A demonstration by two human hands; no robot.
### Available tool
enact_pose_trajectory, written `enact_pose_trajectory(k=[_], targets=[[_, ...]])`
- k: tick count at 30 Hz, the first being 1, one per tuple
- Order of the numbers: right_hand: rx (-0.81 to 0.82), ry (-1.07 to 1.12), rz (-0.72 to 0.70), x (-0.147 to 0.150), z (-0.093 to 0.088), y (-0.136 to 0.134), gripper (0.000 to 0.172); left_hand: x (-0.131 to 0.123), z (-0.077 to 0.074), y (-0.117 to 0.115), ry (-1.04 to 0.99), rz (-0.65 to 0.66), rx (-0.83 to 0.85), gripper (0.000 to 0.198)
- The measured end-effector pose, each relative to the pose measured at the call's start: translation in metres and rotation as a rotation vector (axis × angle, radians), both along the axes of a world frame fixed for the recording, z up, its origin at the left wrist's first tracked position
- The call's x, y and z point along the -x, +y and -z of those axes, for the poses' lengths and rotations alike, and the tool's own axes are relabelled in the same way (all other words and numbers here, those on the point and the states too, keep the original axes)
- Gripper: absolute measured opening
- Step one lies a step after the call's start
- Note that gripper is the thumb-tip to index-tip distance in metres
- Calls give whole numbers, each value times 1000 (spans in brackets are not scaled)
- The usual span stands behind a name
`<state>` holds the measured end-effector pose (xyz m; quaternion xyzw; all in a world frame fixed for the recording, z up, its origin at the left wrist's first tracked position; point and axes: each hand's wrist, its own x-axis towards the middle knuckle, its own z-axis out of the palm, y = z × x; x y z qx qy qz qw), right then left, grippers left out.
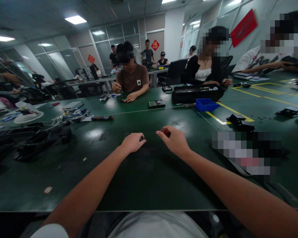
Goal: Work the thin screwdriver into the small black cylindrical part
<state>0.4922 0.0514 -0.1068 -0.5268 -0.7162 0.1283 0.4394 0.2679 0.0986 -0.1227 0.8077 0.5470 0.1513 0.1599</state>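
Left hand (133, 142) and right hand (175, 140), curled, apart over green table (159, 191), circuit board (156, 103) farther; whether either grasps anything cannot be told

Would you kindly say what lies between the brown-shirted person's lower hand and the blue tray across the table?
The head view shows a green circuit board between that hand and the blue tray, plus a thin, unclear item beside the tray.

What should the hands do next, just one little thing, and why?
Perhaps open the right hand a little over the green table: it is curled, so I can't tell whether something small is inside.
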Motion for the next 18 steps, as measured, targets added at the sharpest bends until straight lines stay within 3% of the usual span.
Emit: enact_pose_trajectory(k=[6, 11, 14, 16, 18], targets=[[16, 7, -18, -1, 0, 0, 27, 30, -11, 5, -315, -132, 124, 24], [8, 2, -8, -1, -1, 1, 28, 80, -27, 4, -718, -333, 217, 37], [9, -1, -16, -1, -1, 1, 28, 120, -37, 1, -979, -474, 216, 27], [0, 4, -21, -1, 0, 1, 28, 148, -46, -5, -1150, -640, 141, 15], [-5, 7, -20, -1, 0, 1, 28, 176, -55, -14, -1210, -762, 69, 7]])
